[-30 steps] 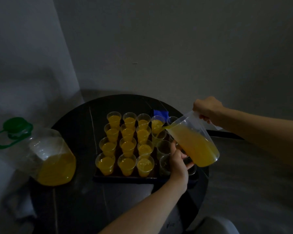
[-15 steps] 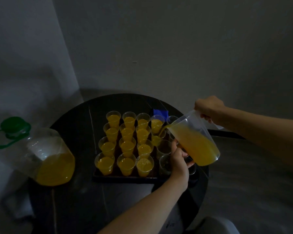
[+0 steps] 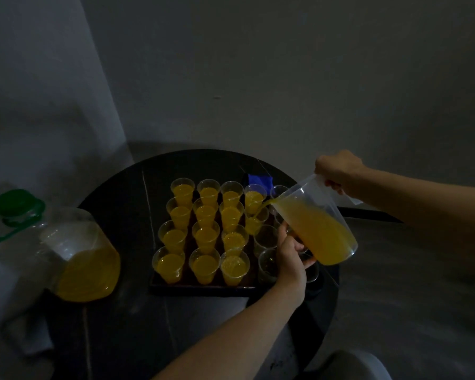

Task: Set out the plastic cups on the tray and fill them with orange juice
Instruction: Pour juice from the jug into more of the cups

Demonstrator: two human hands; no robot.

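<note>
1. the cups (image 3: 205, 237) stand in rows on the tray (image 3: 203, 287), mid-table (image 3: 121, 325); the three left columns are full of juice (image 3: 203, 263).
2. in the fourth column the two far cups hold juice, and the two near ones look empty.
3. a tilted jug (image 3: 321, 231), over the tray's right side, pours a thin stream into that column's second cup (image 3: 254, 224).
4. the right hand (image 3: 337, 171) grips the jug's handle, fingers curled tight.
5. the left hand (image 3: 290, 256) cups the jug's lower side, fingers and thumb curled against it.
6. a big bottle (image 3: 80, 259) with a green cap (image 3: 14, 201), part full of juice, stands at the table's left edge.
</note>
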